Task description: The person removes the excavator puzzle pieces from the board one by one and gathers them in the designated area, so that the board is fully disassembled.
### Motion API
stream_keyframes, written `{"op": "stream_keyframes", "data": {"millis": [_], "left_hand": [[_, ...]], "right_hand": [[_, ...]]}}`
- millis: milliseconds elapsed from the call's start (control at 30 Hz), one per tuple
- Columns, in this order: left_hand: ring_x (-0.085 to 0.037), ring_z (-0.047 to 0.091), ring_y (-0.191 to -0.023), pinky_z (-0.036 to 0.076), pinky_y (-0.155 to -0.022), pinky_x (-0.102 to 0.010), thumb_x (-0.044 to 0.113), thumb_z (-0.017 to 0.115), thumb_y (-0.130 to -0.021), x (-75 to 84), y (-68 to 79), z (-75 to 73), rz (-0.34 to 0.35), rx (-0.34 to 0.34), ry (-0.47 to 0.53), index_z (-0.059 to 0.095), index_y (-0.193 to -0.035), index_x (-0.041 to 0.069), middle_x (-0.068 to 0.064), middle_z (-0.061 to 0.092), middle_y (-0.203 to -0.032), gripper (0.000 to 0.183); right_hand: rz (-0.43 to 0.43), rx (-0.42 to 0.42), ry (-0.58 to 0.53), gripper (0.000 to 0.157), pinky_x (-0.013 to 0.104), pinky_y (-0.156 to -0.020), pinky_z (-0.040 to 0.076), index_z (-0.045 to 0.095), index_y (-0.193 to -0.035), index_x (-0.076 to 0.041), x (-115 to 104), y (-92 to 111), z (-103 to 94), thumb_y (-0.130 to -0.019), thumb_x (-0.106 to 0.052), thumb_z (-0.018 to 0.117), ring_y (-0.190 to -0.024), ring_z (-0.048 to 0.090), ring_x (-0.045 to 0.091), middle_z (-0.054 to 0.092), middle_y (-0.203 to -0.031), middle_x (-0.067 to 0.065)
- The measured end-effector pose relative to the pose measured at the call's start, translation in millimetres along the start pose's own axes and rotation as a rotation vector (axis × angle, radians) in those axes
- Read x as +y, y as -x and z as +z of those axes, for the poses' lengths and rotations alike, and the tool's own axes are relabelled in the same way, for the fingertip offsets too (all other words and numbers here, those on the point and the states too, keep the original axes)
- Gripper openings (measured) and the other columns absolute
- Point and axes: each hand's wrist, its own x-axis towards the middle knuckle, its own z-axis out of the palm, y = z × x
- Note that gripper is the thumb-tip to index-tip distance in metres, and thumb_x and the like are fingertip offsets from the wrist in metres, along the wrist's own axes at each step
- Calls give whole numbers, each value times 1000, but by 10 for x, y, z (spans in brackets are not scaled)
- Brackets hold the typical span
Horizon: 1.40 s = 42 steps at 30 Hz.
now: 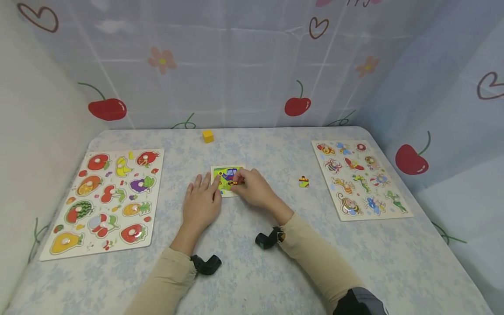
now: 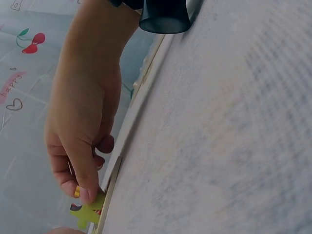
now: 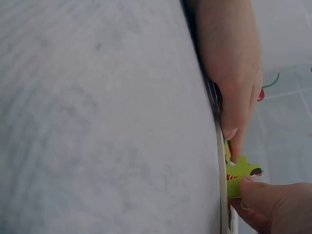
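Note:
A small jigsaw board [image 1: 229,193] with a picture of a blue and purple vehicle lies at the middle of the table. My right hand [image 1: 253,188] is over its right side, pinching a green puzzle piece [image 3: 239,171] between thumb and fingers. In the right wrist view the piece stands tilted up from the board, its lower edge at the frame. My left hand [image 1: 201,203] lies with fingers extended at the board's left side, its fingertips on the edge. Another puzzle piece [image 1: 303,181], green, yellow and brown, lies apart to the right.
A fruit peg board [image 1: 155,201] lies at the left, an insect peg board [image 1: 330,188] at the right. Near the table's back edge sits a yellow cube [image 1: 208,136]. A printed curtain [image 1: 244,65] hangs behind the table.

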Motion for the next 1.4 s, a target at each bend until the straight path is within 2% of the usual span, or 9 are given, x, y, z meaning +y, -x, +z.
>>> {"op": "stream_keyframes", "data": {"millis": [167,267,567,800,933,1200,1400], "left_hand": [[-34,17,-154,12,-124,-56,36,31,-104,18,8,-8,-6,-3,6,38,-154,24,-8,30,-163,52],[-34,16,-154,12,-124,-56,36,31,-104,17,13,-10,-10,-4,13,38,-154,24,-7,29,-163,52],[-33,14,-155,10,-125,-55,37,30,-105,2,13,-3,-18,-11,16,36,-155,25,-6,27,-164,52],[-32,13,-155,10,-125,-55,36,30,-104,4,18,1,-21,-10,26,36,-155,25,-6,27,-164,52],[-32,13,-155,10,-125,-55,36,30,-104,8,21,5,-19,-4,32,37,-155,25,-6,27,-164,52],[-32,13,-155,10,-125,-55,36,32,-105,15,29,1,-14,2,48,36,-155,25,-6,27,-164,52],[-32,13,-155,9,-125,-55,36,32,-104,16,30,4,-18,-2,44,36,-155,25,-6,26,-164,52]], "right_hand": [[46,59,-137,11,28,-65,44,62,-96,-19,80,48,-117,-92,-23,71,-75,55,14,66,-91,-4],[79,73,-163,11,29,-64,44,62,-98,-20,136,100,-237,-93,-25,70,-76,55,16,66,-94,-3],[175,71,-99,14,30,-61,42,63,-102,-18,453,243,-678,-93,-26,70,-72,51,19,66,-97,2],[229,37,-37,16,32,-71,44,64,-105,-17,722,361,-945,-94,-28,69,-86,57,22,66,-99,5],[239,35,-3,16,32,-74,45,65,-106,-16,827,403,-1010,-94,-27,69,-88,58,23,67,-99,6],[237,49,67,18,35,-76,47,65,-107,-13,883,420,-1020,-94,-23,69,-88,60,23,69,-98,7],[241,57,142,17,45,-94,43,67,-106,-14,902,405,-1002,-93,-25,69,-100,56,26,70,-99,5]]}}
